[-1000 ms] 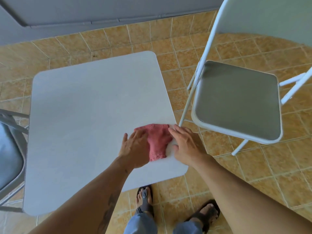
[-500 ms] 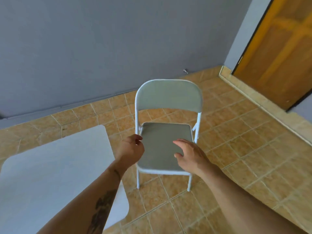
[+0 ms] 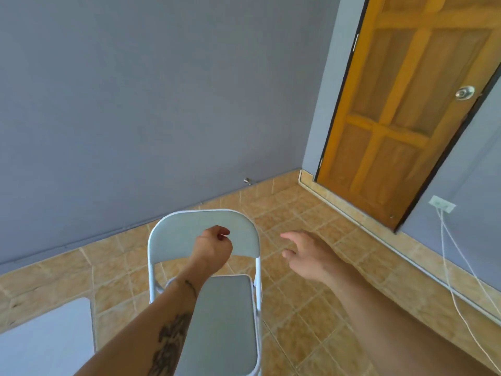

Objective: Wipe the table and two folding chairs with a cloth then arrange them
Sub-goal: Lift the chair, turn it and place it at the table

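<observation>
A white folding chair (image 3: pixel 179 234) with a grey seat (image 3: pixel 225 321) stands on the tiled floor in front of me, its backrest toward the wall. My left hand (image 3: pixel 214 248) hovers in front of the backrest with fingers curled and nothing in it. My right hand (image 3: pixel 306 253) is to the right of the chair, over the floor, fingers spread and empty. A corner of the white table (image 3: pixel 46 346) shows at the lower left. The pink cloth and the second chair are out of sight.
A grey wall (image 3: pixel 135 104) runs behind the chair. A wooden door (image 3: pixel 401 118) stands at the right. A wall socket (image 3: pixel 442 204) with white cables (image 3: pixel 461 289) hangs along the right wall. Tiled floor (image 3: pixel 311 308) lies between chair and door.
Both hands left the pink cloth on the table. My view swung up and right to the chair, which is closer now. Both hands have risen toward the backrest.
</observation>
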Demonstrator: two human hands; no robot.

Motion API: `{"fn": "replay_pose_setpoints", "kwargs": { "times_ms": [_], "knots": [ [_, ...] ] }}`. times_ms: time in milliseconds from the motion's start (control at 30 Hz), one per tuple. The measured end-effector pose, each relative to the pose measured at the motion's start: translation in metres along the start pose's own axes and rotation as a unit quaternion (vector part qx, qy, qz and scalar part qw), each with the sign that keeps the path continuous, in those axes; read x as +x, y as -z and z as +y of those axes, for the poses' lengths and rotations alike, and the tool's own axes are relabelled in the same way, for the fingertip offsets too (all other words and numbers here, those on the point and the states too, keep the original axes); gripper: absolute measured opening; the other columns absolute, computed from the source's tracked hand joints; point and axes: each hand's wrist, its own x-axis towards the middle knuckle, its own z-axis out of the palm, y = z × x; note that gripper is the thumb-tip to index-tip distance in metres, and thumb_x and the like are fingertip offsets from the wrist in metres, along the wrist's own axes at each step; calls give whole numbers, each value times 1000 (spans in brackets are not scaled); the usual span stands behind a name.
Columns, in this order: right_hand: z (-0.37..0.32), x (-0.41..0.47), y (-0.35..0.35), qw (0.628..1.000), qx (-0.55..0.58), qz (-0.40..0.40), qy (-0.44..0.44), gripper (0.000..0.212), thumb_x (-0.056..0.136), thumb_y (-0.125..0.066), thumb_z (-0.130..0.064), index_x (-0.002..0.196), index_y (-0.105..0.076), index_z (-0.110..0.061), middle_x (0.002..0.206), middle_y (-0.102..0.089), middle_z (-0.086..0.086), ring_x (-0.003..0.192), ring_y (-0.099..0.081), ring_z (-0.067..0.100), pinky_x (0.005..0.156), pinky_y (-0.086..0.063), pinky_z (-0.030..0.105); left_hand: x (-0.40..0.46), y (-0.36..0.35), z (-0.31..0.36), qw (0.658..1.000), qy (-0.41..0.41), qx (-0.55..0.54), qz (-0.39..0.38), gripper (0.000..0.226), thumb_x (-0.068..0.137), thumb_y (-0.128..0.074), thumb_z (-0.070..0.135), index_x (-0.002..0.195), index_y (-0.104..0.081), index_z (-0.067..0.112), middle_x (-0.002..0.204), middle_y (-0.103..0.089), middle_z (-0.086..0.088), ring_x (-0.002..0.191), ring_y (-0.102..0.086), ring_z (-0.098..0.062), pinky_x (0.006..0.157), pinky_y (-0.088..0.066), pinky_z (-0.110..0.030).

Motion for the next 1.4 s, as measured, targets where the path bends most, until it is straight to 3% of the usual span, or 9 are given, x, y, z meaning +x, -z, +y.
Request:
{"fn": "replay_pose_setpoints", "kwargs": {
  "times_ms": [133,433,533,667,767,900,1033,1167,1400],
  "knots": [
    [12,62,17,1000,-9,-12,8,51,97,-54,-29,146,-42,-31,153,-41,-4,138,-40,22,111,-37,41,57,-26,16,998,32,-59,7,35,85,-45,8,111,-66,19,79,-62,0,60,-56,-15,63,-47,-24],
    [15,198,49,994,-76,-73,38,52,97,-56,-30,147,-40,-31,153,-40,-3,138,-40,24,109,-37,40,164,-75,21,992,111,-59,13,41,87,-58,25,126,-54,15,82,-59,4,69,-62,-16,74,-56,-34],
    [14,244,51,989,-97,-89,71,51,96,-56,-31,145,-43,-30,153,-40,-2,138,-40,24,109,-36,40,193,-92,16,987,149,-56,28,53,86,-61,35,133,-50,14,110,-63,-6,79,-64,-19,84,-56,-38],
    [27,307,40,978,-114,-134,116,49,95,-56,-31,143,-46,-29,152,-42,0,137,-41,25,109,-37,40,223,-119,6,978,196,-28,62,67,86,-62,38,143,-40,10,139,-45,-14,108,-58,-32,92,-50,-40],
    [46,358,28,967,-119,-169,150,49,94,-56,-30,142,-46,-29,152,-42,1,137,-41,25,109,-36,39,251,-144,0,963,250,-20,99,79,84,-65,42,146,-32,6,143,-38,-17,121,-51,-37,100,-46,-44],
    [82,425,15,943,-124,-231,204,51,94,-55,-27,144,-44,-29,154,-39,1,139,-39,24,111,-36,40,287,-185,2,928,335,-44,157,77,80,-70,44,134,-32,7,135,-37,-19,116,-51,-40,101,-45,-45],
    [106,473,16,917,-136,-271,257,55,94,-53,-24,147,-40,-27,156,-36,-1,140,-36,24,110,-35,39,314,-219,10,887,400,-73,218,112,79,-75,42,153,2,11,157,-12,-22,137,-35,-44,114,-33,-49],
    [113,503,20,893,-151,-300,298,55,95,-50,-24,148,-38,-29,158,-32,-1,142,-33,23,110,-33,39,323,-233,11,848,457,-107,246,112,84,-69,26,154,18,13,163,3,-20,145,-25,-42,116,-29,-45],
    [89,523,13,859,-184,-312,362,55,94,-51,-27,148,-38,-31,155,-34,-3,140,-36,23,108,-37,39,324,-234,13,855,442,-88,257,110,79,-63,20,152,18,7,162,-4,-22,142,-33,-39,112,-38,-43]
  ]
}}
